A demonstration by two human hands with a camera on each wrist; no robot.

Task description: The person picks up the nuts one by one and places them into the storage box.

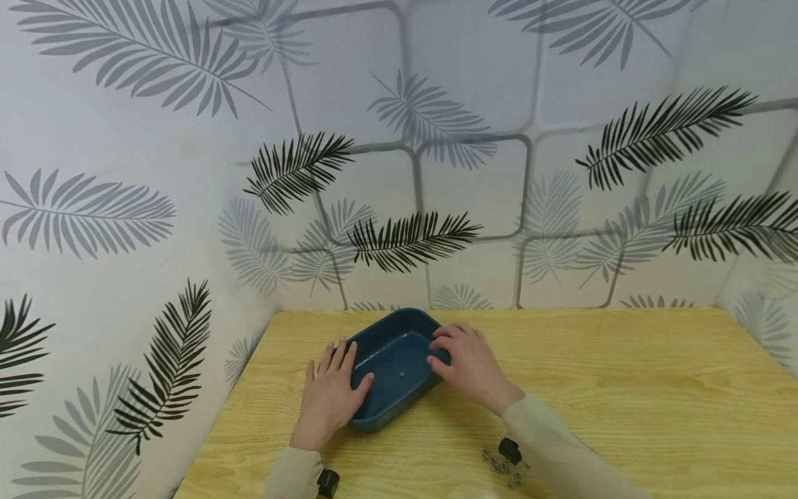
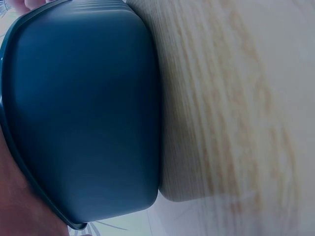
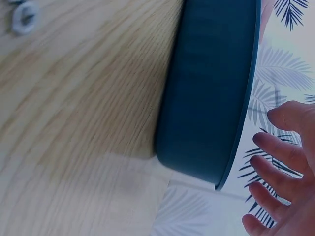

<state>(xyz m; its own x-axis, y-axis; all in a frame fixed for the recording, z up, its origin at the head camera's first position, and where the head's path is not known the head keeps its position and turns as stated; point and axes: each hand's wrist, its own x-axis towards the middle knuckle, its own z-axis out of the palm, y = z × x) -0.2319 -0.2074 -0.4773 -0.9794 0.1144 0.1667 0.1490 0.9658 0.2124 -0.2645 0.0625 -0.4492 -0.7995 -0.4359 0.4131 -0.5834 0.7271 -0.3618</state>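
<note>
We see a dark blue rectangular plastic tray [image 1: 395,367] with rounded corners standing on a light wooden tabletop [image 1: 623,388], close to the far left corner, set at a slant to the table's edges. Inside it, on the bare floor of the tray, lies one small pale round piece [image 1: 402,375], too small for us to name.

Our left hand [image 1: 329,395] lies flat on the tabletop against the tray's left side, fingers straight and spread, the thumb touching the tray's rim; it grips nothing. In the left wrist view the tray's outer wall [image 2: 88,113] fills most of the picture, and the wood grain beside it is blurred.

Our right hand [image 1: 469,364] rests on the tray's right rim, the fingers loosely bent over the edge. We cannot tell from the head view whether they clasp the rim or only lie on it. In the right wrist view the fingers [image 3: 280,172] stand spread and fairly straight just beside the tray's rim [image 3: 236,123], with a gap showing between them.

Near the front edge of the tabletop, just beside the right sleeve [image 1: 561,450], lies a small cluster of grey metal nuts [image 1: 501,466]. One of them shows blurred in the right wrist view [image 3: 24,17].
</note>
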